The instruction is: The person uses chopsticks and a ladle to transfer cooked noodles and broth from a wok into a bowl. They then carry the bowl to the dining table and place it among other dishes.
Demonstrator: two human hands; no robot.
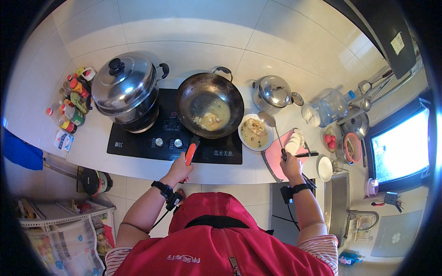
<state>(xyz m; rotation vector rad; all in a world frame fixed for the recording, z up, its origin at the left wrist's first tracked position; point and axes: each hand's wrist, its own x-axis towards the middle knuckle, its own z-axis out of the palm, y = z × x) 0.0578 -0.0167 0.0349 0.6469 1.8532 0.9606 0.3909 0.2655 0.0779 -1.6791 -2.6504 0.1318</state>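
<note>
My left hand (180, 167) grips the red-and-black handle (190, 154) of a dark wok (186, 90) on the cooktop. Pale broth (223, 107) and a fried egg (209, 121) lie in the wok. In my right hand (291, 166) is a metal ladle (267, 119), held by the black end of its handle. Its bowl hangs by the upper right rim of a white bowl (242, 138), which holds broth and a browned egg (256, 127). Under the ladle's handle lies a pink cutting board (276, 165) with several white slices (293, 143) and a black-handled knife (307, 155).
A large lidded steamer pot (124, 89) stands on the left of the black induction cooktop (203, 153). Behind the bowl is a smaller lidded pot (274, 95). Condiment bottles (74, 107) crowd the left; a plastic jug (332, 108), white dish (325, 169) and sink (336, 203) are right.
</note>
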